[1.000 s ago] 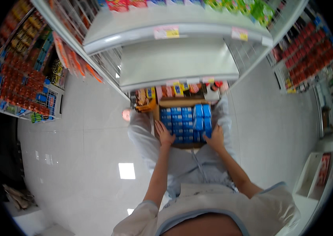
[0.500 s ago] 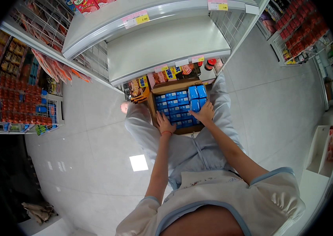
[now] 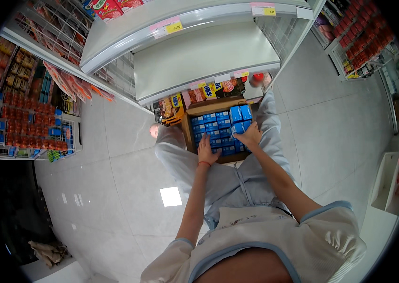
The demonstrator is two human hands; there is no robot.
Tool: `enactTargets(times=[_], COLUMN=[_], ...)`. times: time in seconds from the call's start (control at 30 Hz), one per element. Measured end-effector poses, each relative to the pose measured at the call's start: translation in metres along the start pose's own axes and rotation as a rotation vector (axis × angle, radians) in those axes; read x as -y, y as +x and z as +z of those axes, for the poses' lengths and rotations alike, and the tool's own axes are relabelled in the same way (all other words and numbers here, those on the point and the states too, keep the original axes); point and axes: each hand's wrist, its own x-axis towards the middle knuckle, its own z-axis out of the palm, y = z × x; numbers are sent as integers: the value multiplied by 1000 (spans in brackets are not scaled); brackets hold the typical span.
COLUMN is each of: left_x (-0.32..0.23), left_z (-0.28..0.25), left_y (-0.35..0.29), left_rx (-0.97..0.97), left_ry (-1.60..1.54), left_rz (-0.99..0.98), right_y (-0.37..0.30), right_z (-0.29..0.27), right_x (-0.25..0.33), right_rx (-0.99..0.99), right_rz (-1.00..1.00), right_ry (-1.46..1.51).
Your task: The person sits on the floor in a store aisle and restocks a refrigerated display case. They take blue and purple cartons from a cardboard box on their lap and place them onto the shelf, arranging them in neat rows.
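Note:
An open brown carton (image 3: 186,134) sits between my legs, packed with rows of small blue boxes (image 3: 212,126). My left hand (image 3: 206,151) lies on the boxes at the carton's near left, fingers stretched out and spread. At the right side, my right hand (image 3: 250,136) has its thumb and fingers around a pair of blue boxes (image 3: 240,128), which sit slightly askew. Beyond them, two more blue boxes (image 3: 241,113) stand by the carton's far right corner. The undersides of the gripped boxes are hidden.
Just past the carton rises a white shelf unit, its bare lower shelf (image 3: 204,61) overhanging bagged snacks (image 3: 171,107) and a red-lidded jar (image 3: 258,77). Pink boxes (image 3: 106,9) stand on the upper shelf. A rack of red packets (image 3: 29,120) is at the left.
My left hand has shifted from the carton's near left edge inward over the boxes. The pair of boxes at my right hand has turned a little. The whole view has shifted slightly.

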Motion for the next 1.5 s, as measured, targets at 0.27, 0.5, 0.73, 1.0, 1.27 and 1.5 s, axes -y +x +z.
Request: enactTargets(times=[0.27, 0.5, 0.73, 1.0, 1.27, 1.5], left_x=[-19, 6, 3, 18, 62, -1], left_z=[-3, -21, -29, -24, 1, -40], left_y=[1, 4, 0, -7, -15, -2], left_rx=[204, 209, 398, 628, 525, 501], left_ry=[-1007, -1244, -1449, -1714, -1951, -2201], left_rz=[-117, -233, -494, -433, -419, -99], right_y=[-19, -32, -29, -54, -81, -59], right_z=[-9, -17, -41, -77, -91, -148], right_x=[7, 41, 18, 41, 81, 118], right_rx=[247, 545, 646, 270, 89, 79], right_rz=[-137, -34, -633, -862, -765, -827], right_ry=[424, 549, 489, 370, 305, 777])
